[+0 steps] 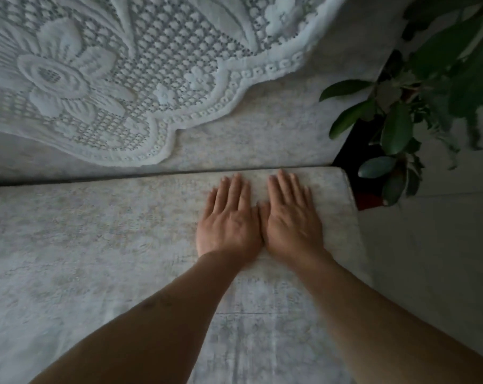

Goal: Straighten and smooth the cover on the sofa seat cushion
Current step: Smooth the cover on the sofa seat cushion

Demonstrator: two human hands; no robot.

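The pale grey patterned cover lies flat over the sofa seat cushion and fills most of the view. My left hand and my right hand rest palm down on it, side by side with thumbs touching, near the cushion's far right corner. The fingers of both hands are stretched out and point toward the seam where the seat meets the backrest. Neither hand holds anything.
A white lace throw with a scalloped edge hangs over the backrest. A green-leaved potted plant stands just past the cushion's right end. The grey floor lies to the right.
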